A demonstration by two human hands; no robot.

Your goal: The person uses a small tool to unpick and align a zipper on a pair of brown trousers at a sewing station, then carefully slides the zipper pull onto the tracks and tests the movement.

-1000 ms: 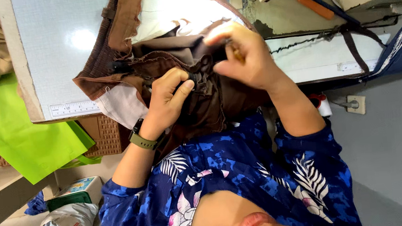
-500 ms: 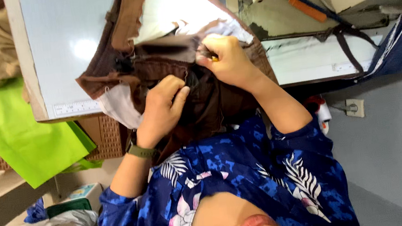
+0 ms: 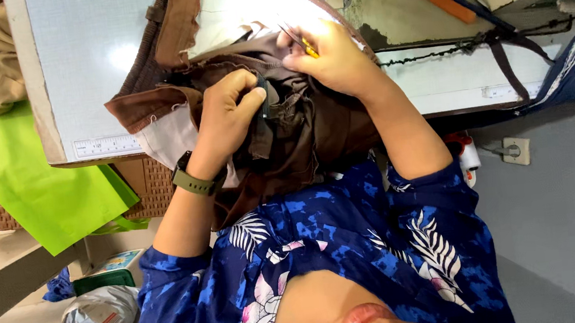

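I've got the brown garment (image 3: 312, 123) bunched at the edge of the sewing table (image 3: 79, 76), spilling down toward my lap. My left hand (image 3: 225, 114) is curled shut, pinching a fold of it near a dark zipper. My right hand (image 3: 333, 57) sits just above, fingers closed around a small yellow-handled tool (image 3: 302, 42), its tip on the cloth between both hands.
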